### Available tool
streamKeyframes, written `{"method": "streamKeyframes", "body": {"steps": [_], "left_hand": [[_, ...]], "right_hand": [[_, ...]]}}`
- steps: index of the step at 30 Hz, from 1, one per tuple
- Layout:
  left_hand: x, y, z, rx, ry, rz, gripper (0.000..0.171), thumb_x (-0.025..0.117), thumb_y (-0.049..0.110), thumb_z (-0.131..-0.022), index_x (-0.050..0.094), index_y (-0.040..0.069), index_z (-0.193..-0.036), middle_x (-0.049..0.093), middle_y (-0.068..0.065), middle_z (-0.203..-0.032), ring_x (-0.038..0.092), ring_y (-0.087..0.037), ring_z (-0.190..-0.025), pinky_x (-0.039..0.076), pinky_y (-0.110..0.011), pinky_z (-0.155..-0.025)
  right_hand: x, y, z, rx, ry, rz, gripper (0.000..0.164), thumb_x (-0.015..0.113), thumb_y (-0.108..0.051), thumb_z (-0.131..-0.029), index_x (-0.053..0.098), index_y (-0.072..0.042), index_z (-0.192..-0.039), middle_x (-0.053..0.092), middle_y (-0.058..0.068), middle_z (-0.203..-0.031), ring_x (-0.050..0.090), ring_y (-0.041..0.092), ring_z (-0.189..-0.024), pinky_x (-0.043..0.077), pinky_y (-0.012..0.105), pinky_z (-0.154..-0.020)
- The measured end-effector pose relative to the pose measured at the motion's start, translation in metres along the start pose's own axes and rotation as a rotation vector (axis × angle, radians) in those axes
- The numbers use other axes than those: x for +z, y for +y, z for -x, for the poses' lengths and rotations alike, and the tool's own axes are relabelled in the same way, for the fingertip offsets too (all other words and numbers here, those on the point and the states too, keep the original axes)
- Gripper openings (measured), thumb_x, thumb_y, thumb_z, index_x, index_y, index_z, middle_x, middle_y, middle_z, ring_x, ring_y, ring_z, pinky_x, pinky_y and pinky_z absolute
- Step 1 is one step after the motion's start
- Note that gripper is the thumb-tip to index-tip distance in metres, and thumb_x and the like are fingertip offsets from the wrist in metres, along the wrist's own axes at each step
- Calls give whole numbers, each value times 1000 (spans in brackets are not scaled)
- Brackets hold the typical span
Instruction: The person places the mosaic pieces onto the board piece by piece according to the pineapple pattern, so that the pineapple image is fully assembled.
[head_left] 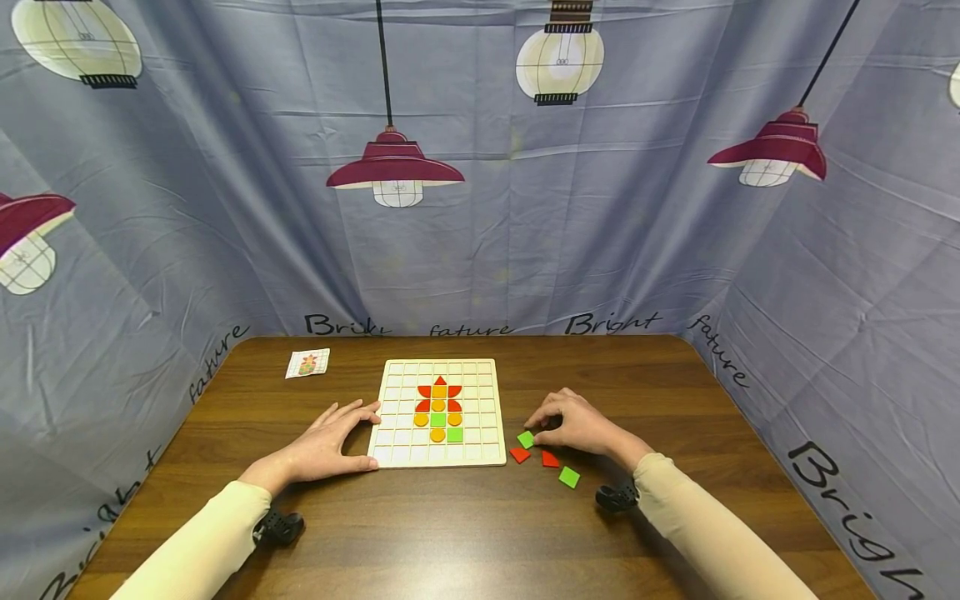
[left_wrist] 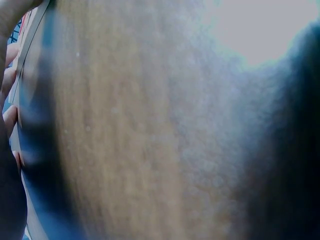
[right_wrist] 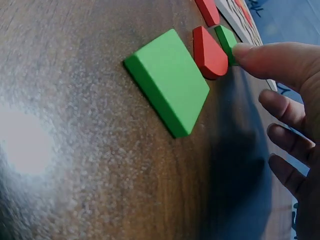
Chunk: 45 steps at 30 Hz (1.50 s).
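My left hand (head_left: 330, 442) spreads along the left edge of a pale gridded board (head_left: 390, 454), its thumb and fingertips touching the rim. In the left wrist view, part of that hand shows at the far left. My right hand (head_left: 581, 423) pinches a green square tile (head_left: 526, 439) beside the board; in the right wrist view the thumb (right_wrist: 265, 57) meets that tile, and the index finger is hidden. Near it lie a red curved-edged tile (head_left: 520, 455), a second red tile (head_left: 551, 459) and another green square (right_wrist: 167, 82).
On the board stands a figure of red, orange and green tiles (head_left: 438, 420), topped by a red triangle (head_left: 440, 381). A small pattern card (head_left: 307, 363) lies at the table's back left. Behind the brown table (head_left: 420, 533) hangs a printed curtain (head_left: 480, 250).
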<state>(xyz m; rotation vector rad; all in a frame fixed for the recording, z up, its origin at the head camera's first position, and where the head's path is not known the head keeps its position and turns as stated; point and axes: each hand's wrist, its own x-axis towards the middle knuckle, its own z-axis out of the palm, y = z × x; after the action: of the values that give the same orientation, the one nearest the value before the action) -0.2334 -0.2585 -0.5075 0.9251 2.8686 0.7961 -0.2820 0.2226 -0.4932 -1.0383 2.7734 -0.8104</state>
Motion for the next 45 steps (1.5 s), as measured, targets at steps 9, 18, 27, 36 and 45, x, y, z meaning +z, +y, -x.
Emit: {"method": "streamKeyframes", "body": {"steps": [9,18,27,36,45], "left_hand": [[0,-1,0,12,9,-2,65,76,58,-86,57,15,-132,41,-10,-161,31,-43,-148,12,-68,-119],[1,-1,1,39,41,8,64,78,55,-85,57,15,-131,43,-12,-159,33,-46,-145,14,-70,-116],[0,-1,-1,-15,-13,-1,67,74,61,-87,56,17,-134,40,-8,-161,29,-42,-149,10,-65,-120],[-3,2,-1,-10,-9,11,66,76,59,-86,56,16,-133,39,-8,-162,29,-42,-149,10,-66,-120],[-2,1,-1,-15,-14,12,66,75,59,-86,56,17,-133,39,-8,-162,29,-42,-149,10,-66,-120]], "right_hand": [[2,-1,1,18,-6,2,19,85,-35,-84,80,-36,-101,61,-17,-91,47,10,-90,39,33,-79],[4,3,4,41,56,19,19,86,-39,-83,78,-35,-100,61,-17,-91,48,9,-91,39,35,-81],[7,5,6,21,75,39,20,85,-41,-83,78,-36,-102,59,-18,-86,47,9,-90,38,35,-80],[12,6,5,-59,125,89,15,86,-33,-84,77,-29,-96,55,-15,-80,45,7,-84,41,26,-71],[14,3,6,-60,147,99,16,86,-27,-83,77,-26,-96,54,-14,-80,45,8,-85,42,26,-69]]}}
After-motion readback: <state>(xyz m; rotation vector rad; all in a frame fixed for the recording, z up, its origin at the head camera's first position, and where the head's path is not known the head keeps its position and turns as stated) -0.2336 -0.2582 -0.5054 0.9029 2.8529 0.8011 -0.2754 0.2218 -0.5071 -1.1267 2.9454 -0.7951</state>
